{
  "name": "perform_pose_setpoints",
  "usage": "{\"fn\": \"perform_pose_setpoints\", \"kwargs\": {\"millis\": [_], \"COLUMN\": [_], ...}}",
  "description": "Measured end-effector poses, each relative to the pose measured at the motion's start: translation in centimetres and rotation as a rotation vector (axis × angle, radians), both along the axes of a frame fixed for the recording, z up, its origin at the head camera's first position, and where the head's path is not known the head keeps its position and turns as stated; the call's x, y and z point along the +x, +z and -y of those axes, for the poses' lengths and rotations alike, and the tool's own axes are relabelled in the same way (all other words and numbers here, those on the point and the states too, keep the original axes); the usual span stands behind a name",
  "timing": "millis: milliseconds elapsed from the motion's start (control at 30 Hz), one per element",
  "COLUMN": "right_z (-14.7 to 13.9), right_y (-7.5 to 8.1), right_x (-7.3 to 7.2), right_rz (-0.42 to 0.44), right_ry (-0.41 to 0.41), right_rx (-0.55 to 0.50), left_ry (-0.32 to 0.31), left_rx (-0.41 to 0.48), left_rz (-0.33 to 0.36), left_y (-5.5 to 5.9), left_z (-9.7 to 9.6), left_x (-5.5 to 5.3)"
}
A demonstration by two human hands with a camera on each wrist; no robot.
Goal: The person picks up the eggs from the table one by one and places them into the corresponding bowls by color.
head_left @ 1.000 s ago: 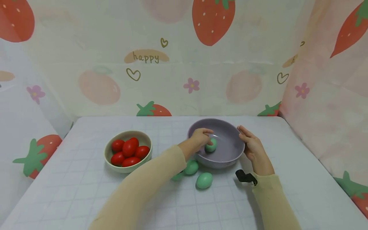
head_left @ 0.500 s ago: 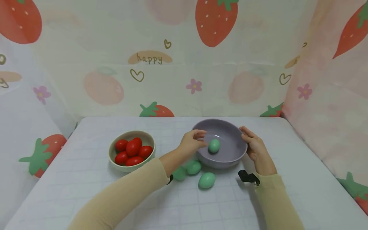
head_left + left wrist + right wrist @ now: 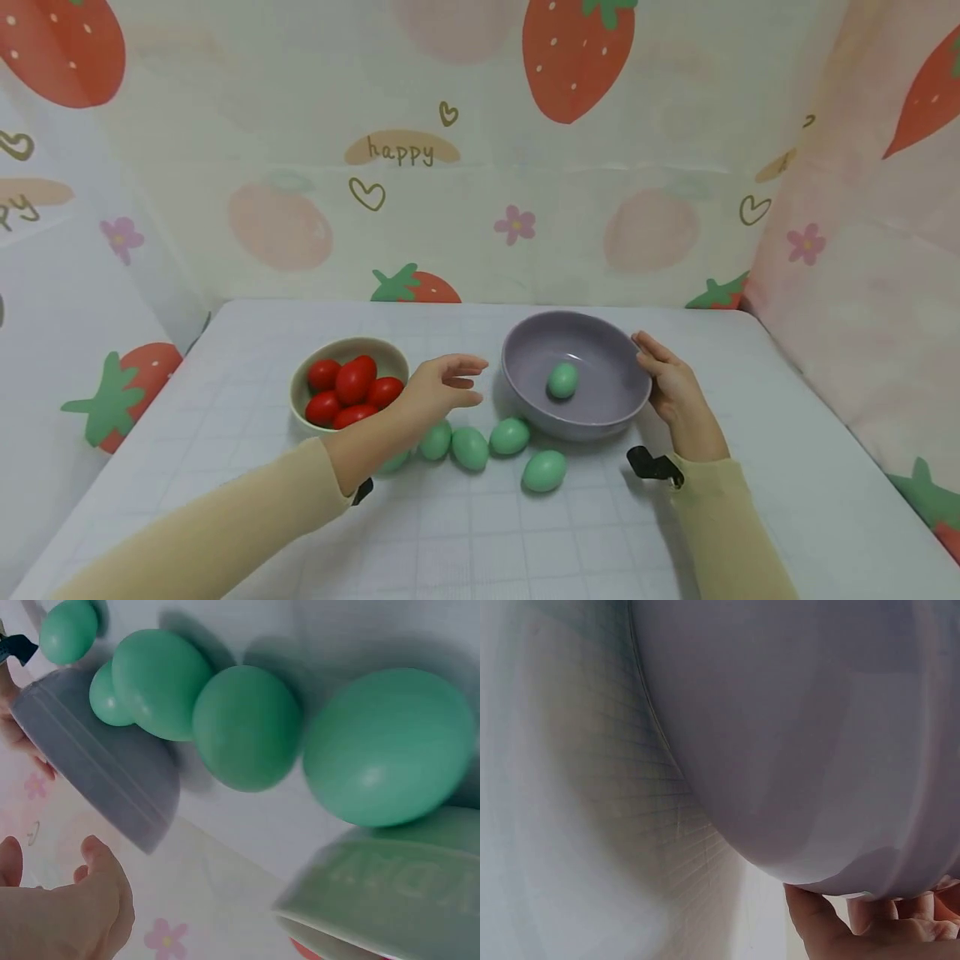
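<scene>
A purple bowl [image 3: 577, 414] stands at the right of the table with one green egg [image 3: 562, 380] inside. My right hand [image 3: 677, 400] rests on the bowl's right side, thumb and fingers against the outer wall in the right wrist view. My left hand [image 3: 442, 390] hovers with nothing in it, fingers loosely extended, between the purple bowl and the pale green bowl [image 3: 302, 421]. That bowl holds several red egg-shaped pieces [image 3: 354, 382]. In front of the bowls lie several green eggs [image 3: 470, 448], one partly hidden by the left wrist.
The table [image 3: 480, 542] wears a white checked cover. A curtain [image 3: 517, 150] with strawberry prints hangs behind and at both sides. One green egg [image 3: 545, 472] lies nearest the front.
My left hand let go of the green egg inside the purple bowl, then drew out to the left, past the rim. My right hand has stayed at the bowl's side.
</scene>
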State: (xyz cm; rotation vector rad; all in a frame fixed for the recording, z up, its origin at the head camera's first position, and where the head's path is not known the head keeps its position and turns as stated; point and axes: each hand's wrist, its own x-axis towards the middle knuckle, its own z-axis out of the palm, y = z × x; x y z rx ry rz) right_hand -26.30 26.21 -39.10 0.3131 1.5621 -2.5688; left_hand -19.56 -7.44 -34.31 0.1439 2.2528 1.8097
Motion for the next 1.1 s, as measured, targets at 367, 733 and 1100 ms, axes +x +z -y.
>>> {"fn": "perform_pose_setpoints", "kwargs": {"millis": [367, 733, 1100], "right_z": [-0.1, 0.1, -0.1], "right_y": [0.4, 0.3, 0.4], "right_x": [0.1, 0.1, 0.1], "right_rz": [0.048, 0.055, 0.055], "right_ry": [-0.007, -0.008, -0.016], "right_rx": [-0.020, 0.017, 0.024], "left_ry": [-0.035, -0.225, -0.395], "left_rx": [-0.025, -0.092, -0.166], "left_rz": [-0.032, -0.191, -0.260], "left_y": [-0.6, -3.5, -4.4], "left_z": [2.7, 2.2, -1.6], "left_x": [1.7, 3.4, 4.0]}}
